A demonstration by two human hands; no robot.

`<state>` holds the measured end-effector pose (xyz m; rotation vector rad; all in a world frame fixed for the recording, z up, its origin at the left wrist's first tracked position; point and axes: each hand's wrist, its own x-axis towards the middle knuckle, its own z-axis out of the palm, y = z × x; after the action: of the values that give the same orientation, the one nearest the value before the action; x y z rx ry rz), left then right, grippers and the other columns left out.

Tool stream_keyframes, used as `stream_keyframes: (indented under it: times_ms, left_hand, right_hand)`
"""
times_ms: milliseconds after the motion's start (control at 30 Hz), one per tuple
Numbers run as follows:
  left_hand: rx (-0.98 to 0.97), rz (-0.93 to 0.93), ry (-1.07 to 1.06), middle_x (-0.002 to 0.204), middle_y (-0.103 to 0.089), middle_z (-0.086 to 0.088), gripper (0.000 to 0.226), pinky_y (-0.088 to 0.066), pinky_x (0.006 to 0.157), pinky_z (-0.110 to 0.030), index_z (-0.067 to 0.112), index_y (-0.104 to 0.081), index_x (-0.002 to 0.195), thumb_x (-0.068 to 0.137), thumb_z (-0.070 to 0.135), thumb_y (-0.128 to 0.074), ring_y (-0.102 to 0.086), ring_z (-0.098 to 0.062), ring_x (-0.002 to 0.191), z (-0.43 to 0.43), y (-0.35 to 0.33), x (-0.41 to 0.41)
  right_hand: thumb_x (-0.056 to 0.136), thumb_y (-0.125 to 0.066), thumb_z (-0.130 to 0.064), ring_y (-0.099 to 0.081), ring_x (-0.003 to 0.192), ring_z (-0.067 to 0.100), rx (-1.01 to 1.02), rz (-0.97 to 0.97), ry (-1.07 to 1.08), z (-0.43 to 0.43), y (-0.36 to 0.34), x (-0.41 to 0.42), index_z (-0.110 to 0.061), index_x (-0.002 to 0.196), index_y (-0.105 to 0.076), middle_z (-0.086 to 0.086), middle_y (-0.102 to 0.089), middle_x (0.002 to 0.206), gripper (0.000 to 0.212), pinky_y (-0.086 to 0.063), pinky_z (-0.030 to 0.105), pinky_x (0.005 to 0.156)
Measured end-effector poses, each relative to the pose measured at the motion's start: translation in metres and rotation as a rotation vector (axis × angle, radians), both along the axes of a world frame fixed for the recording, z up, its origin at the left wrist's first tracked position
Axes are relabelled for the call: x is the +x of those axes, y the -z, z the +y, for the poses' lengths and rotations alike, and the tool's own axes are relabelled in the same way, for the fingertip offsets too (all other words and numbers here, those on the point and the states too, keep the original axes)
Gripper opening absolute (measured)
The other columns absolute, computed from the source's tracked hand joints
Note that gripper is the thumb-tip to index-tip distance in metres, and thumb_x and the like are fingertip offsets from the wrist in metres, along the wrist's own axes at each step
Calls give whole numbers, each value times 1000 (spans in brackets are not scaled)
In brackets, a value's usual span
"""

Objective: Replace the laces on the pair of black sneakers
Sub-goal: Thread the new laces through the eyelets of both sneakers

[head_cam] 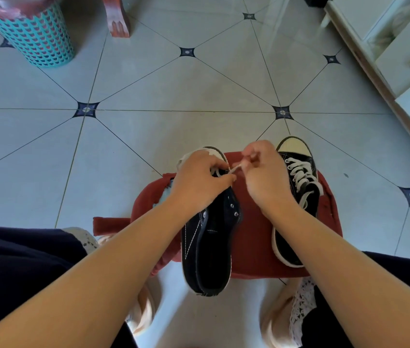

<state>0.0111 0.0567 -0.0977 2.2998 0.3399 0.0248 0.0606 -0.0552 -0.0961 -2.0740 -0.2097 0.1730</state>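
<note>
your left hand (198,180) is curling over the front of one black sneaker (209,247), thumb and fingers pinching the white lace (236,169) near the toe-end eyelets. your right hand (266,177) is pinching the same lace's free end just beside it. the second sneaker (299,192), laced in white, is lying to the right. both are resting on a red cloth (254,244) on the tiled floor (173,96); a teal basket (35,33) is standing far left.

No text, label, brand or number can be read on anything here
</note>
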Motion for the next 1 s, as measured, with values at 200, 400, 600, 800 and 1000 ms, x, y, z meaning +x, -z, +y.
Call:
stream_keyframes:
  times_ms: [200, 400, 600, 800, 1000]
  left_hand:
    - [9, 53, -4, 105, -38, 12, 21, -33, 77, -20, 27, -65, 102, 83, 35, -63, -44, -6, 92, 4, 5, -5]
    - [51, 15, 28, 89, -54, 9, 11, -39, 64, -25, 29, -54, 72, 79, 32, -63, -54, -11, 76, -9, 4, -2]
    - [76, 84, 74, 61, -41, 5, 26, -26, 50, -26, 26, -41, 56, 75, 33, -57, -39, -12, 52, -15, 3, 4]
    - [124, 113, 20, 72, -49, 6, 12, -35, 63, -27, 22, -54, 77, 80, 31, -62, -48, -15, 73, -19, 2, 3]
    - [58, 139, -32, 75, -54, 3, 7, -41, 68, -28, 19, -52, 79, 84, 22, -58, -53, -18, 74, -19, -4, 0]
  right_hand:
    - [92, -40, 9, -57, 54, 3, 423, 109, 111, -11, -55, 15, -17, 89, -46, 0, -47, 84, 27, -55, 24, 63]
    - [94, -42, 3, -54, 59, 10, 253, 259, 9, -10, -54, 5, -18, 89, -51, 1, -52, 73, 24, -53, 40, 81]
    - [94, -38, 8, -48, 54, 9, 493, 546, 106, 1, -36, -8, -9, 88, -52, 5, -45, 69, 23, -53, 26, 63]
    - [81, -20, 23, -42, 42, 9, 845, 820, 265, -12, -52, -3, -2, 85, -50, 6, -39, 61, 39, -43, 24, 57]
    - [78, -20, 23, -40, 43, 9, 751, 768, 227, -25, -69, 2, -2, 86, -49, 7, -40, 60, 39, -41, 22, 49]
